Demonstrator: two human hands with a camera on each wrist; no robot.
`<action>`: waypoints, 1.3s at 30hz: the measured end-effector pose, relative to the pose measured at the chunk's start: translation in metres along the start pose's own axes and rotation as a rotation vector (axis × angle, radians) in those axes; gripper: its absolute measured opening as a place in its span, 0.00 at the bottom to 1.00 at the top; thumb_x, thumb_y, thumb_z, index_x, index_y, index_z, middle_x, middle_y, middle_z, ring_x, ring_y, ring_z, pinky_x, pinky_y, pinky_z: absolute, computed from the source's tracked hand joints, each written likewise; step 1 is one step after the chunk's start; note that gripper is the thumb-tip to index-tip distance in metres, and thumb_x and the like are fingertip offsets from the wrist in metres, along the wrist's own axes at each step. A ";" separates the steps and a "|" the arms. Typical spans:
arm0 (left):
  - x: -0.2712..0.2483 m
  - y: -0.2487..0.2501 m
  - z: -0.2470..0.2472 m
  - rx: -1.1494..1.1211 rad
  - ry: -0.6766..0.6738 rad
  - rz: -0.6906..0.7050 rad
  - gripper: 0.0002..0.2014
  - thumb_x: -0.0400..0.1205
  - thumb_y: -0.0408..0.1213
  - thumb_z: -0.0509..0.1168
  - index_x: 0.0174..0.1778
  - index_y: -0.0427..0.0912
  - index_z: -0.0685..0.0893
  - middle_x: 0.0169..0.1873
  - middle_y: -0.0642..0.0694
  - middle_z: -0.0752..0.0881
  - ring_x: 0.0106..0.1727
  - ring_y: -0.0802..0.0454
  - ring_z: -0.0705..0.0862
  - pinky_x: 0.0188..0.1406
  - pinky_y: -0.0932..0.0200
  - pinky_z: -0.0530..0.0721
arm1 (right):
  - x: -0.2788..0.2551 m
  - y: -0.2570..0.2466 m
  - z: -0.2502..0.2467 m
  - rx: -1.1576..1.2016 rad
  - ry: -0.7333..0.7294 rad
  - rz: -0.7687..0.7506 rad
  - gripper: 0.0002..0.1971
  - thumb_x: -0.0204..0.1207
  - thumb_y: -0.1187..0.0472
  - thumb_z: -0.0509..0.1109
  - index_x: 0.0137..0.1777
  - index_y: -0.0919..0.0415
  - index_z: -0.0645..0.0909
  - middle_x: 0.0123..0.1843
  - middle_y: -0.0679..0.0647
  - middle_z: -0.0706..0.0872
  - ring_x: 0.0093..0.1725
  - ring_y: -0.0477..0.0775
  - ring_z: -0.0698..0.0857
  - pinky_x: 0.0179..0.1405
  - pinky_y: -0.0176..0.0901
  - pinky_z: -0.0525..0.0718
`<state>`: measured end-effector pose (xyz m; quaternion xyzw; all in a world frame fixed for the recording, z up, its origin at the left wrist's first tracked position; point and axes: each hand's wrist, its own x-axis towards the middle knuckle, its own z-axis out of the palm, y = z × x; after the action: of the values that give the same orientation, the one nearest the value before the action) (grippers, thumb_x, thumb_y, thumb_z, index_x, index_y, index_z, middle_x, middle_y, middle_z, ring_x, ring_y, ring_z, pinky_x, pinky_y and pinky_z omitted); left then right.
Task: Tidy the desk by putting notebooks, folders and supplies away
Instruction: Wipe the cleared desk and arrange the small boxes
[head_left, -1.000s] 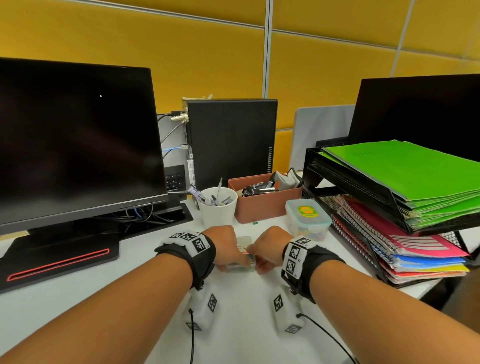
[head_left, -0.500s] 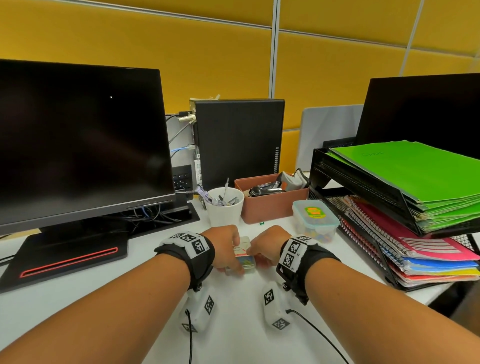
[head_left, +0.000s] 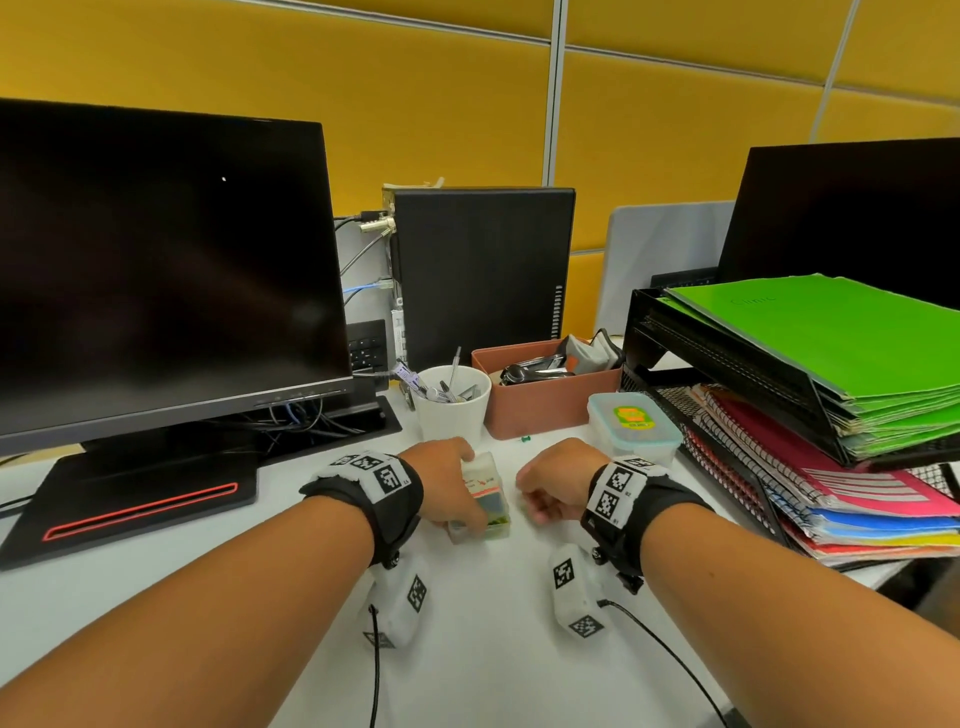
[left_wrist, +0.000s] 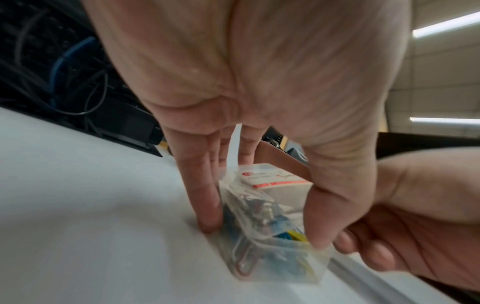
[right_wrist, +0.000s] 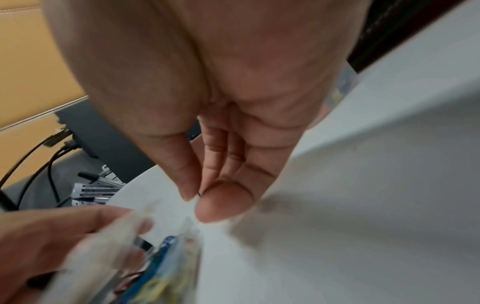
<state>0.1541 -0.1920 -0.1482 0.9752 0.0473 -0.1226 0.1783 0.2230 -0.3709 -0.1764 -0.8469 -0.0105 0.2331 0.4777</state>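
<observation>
Yellow wall panels (head_left: 426, 88) back the white table (head_left: 493, 649); beside its white cup (head_left: 453, 402), left hand (head_left: 447, 480) pinches a clear clip box (head_left: 485, 499), right hand (head_left: 558, 475) pinching something tiny.

— How many screens?
— Two: one monitor (head_left: 156, 270) on the left, another monitor (head_left: 852, 218) at the right. One computer tower (head_left: 478, 275) between them.
— Containers on the surface?
— One white cup (head_left: 454, 405), one terracotta bin (head_left: 545, 405), one lidded tub (head_left: 634, 426), and one clear box of paper clips (left_wrist: 270, 232).
— Hands?
— Two: the left hand (head_left: 441, 483) and the right hand (head_left: 561, 478).
— The rack?
— One black tray rack (head_left: 727, 358), two tiers; the folders and notebooks in it are too tightly stacked to count.
</observation>
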 end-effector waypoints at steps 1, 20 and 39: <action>0.001 -0.003 -0.001 -0.056 0.009 -0.017 0.48 0.64 0.51 0.84 0.80 0.53 0.69 0.63 0.51 0.80 0.54 0.52 0.87 0.52 0.54 0.92 | 0.001 0.001 -0.006 -0.049 0.030 -0.009 0.07 0.78 0.70 0.73 0.51 0.75 0.87 0.39 0.67 0.89 0.36 0.63 0.86 0.45 0.57 0.92; -0.002 -0.021 -0.008 -0.498 -0.053 -0.075 0.44 0.71 0.34 0.83 0.78 0.52 0.66 0.69 0.49 0.79 0.53 0.48 0.92 0.56 0.46 0.92 | -0.002 -0.019 -0.004 -1.082 0.077 -0.106 0.09 0.82 0.54 0.73 0.54 0.60 0.88 0.44 0.53 0.89 0.36 0.53 0.85 0.36 0.42 0.86; -0.008 -0.024 -0.015 -0.559 -0.104 -0.089 0.42 0.72 0.33 0.82 0.76 0.56 0.65 0.69 0.49 0.81 0.55 0.48 0.92 0.61 0.45 0.90 | 0.030 -0.038 -0.029 -0.848 0.245 -0.182 0.19 0.81 0.58 0.70 0.71 0.57 0.85 0.69 0.60 0.85 0.68 0.64 0.85 0.68 0.57 0.85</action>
<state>0.1467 -0.1648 -0.1412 0.8775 0.1130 -0.1623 0.4369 0.2698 -0.3664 -0.1442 -0.9849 -0.1228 0.0633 0.1047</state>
